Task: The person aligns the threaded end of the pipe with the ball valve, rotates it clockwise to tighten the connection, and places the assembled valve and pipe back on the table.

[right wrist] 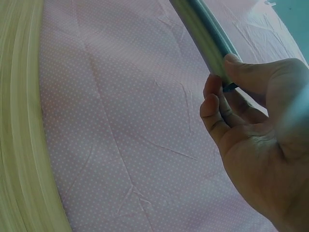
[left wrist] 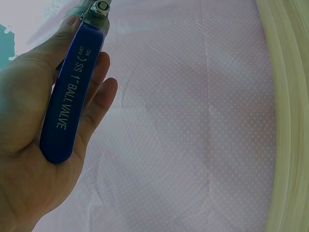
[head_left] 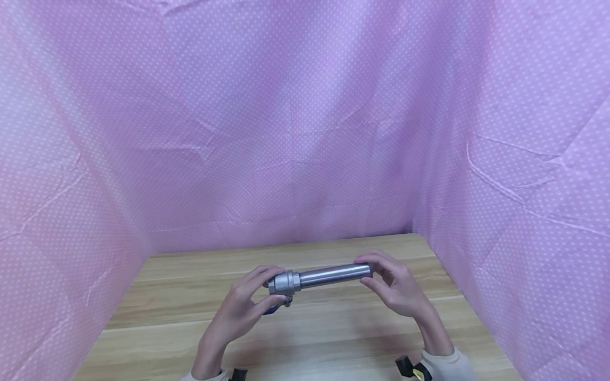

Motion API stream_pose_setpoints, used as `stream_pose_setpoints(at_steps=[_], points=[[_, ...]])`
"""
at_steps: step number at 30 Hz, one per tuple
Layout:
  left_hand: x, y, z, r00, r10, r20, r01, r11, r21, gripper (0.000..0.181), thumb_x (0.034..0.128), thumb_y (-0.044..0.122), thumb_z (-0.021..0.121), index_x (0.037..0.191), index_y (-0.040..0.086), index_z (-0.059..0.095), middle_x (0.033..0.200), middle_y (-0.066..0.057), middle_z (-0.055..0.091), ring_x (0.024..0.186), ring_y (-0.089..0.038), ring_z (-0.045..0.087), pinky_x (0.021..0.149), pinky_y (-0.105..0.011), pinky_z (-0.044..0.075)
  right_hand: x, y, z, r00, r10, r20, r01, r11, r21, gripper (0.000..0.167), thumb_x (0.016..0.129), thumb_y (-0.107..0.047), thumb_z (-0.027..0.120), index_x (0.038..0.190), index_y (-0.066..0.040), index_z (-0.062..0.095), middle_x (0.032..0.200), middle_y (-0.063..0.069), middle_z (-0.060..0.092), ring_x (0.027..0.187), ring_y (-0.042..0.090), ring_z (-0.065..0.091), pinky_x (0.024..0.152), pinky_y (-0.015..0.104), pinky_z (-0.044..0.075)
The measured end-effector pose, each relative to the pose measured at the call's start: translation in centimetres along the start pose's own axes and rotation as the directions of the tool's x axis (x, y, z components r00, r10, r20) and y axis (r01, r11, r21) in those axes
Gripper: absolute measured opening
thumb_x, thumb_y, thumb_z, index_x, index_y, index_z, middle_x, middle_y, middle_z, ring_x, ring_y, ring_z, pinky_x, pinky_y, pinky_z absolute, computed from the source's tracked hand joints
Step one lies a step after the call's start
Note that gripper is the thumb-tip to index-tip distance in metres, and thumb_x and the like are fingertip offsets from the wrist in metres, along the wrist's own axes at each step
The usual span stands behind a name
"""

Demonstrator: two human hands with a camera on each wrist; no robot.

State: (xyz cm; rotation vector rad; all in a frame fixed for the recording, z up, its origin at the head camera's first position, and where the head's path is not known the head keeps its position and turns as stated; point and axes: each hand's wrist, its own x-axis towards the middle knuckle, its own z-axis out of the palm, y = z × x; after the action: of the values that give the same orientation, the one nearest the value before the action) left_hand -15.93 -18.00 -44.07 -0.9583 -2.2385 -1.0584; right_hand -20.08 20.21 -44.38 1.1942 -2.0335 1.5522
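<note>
My left hand (head_left: 243, 304) grips a steel ball valve (head_left: 284, 283) by its body, thumb in front and fingers behind. In the left wrist view the valve's blue lever handle (left wrist: 72, 92), lettered "SS 1" BALL VALVE", lies along the palm. A straight steel pipe (head_left: 333, 275) joins the valve's right end and slants slightly upward to the right. How deep it sits in the valve is hidden. With thumb and fingertips my right hand (head_left: 397, 286) pinches the pipe's far end; the right wrist view shows that pipe end (right wrist: 207, 43) between them.
Beneath both hands lies a wood-grain tabletop (head_left: 190, 296). Pink dotted cloth (head_left: 286, 132) hangs behind it and along both sides. Dark straps with small black devices (head_left: 405, 366) sit at the wrists.
</note>
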Motion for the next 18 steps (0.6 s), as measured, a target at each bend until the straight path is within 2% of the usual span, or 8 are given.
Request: stream_pose_setpoints(at_steps=[5,18], points=[[0.01,-0.01,0.02,1.0,0.001,-0.001,-0.001,1.0,-0.002,0.062,0.0887,0.001,0.094,0.145,0.012,0.072,0.137,-0.007,0.078,0.114,-0.02,0.079,0.099,-0.032,0.07,-0.02,0.08,0.04,1.0,0.004,-0.001,-0.004,1.0,0.004,0.049,0.091,0.026,0.074,0.135,0.004,0.07,0.129,0.021,0.071,0.109,0.006,0.072,0.086,0.017,0.064],[-0.02,-0.01,0.0,1.0,-0.011,0.006,0.011,1.0,0.007,0.061,0.0886,0.001,0.094,0.145,0.011,0.073,0.138,-0.007,0.078,0.115,-0.021,0.08,0.1,-0.034,0.07,-0.08,-0.01,0.01,1.0,-0.011,0.002,0.012,1.0,-0.029,0.049,0.091,0.026,0.074,0.134,0.003,0.07,0.124,0.02,0.073,0.105,0.009,0.07,0.085,0.018,0.064]])
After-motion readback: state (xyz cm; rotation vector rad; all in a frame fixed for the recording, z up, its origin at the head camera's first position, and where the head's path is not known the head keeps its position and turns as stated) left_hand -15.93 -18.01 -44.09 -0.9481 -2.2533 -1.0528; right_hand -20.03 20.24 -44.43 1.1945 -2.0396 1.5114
